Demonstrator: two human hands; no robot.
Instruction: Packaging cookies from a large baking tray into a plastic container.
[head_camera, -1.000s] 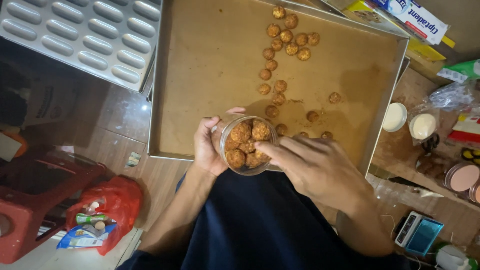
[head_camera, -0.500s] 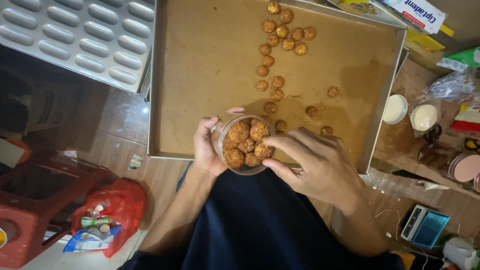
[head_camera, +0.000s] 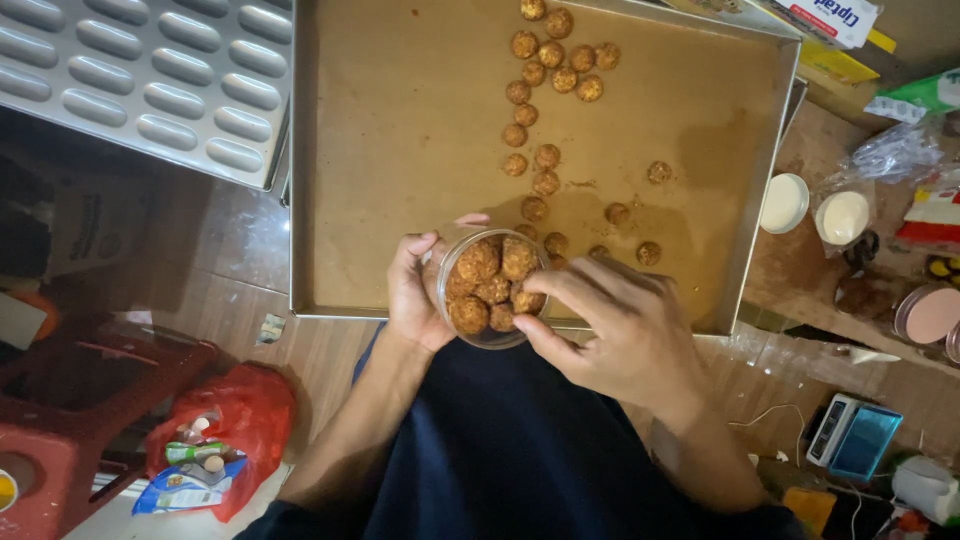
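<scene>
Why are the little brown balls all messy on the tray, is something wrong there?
Nothing looks spilled or broken. The balls lie loosely scattered on the lined tray. The left hand holds a clear jar of them; the right hand touches one at its rim.

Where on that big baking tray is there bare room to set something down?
The tray's whole left half is bare paper, from its left rim to the column of cookie balls. The far right strip is also free. It is crowded near the jar, held by both hands.
</scene>
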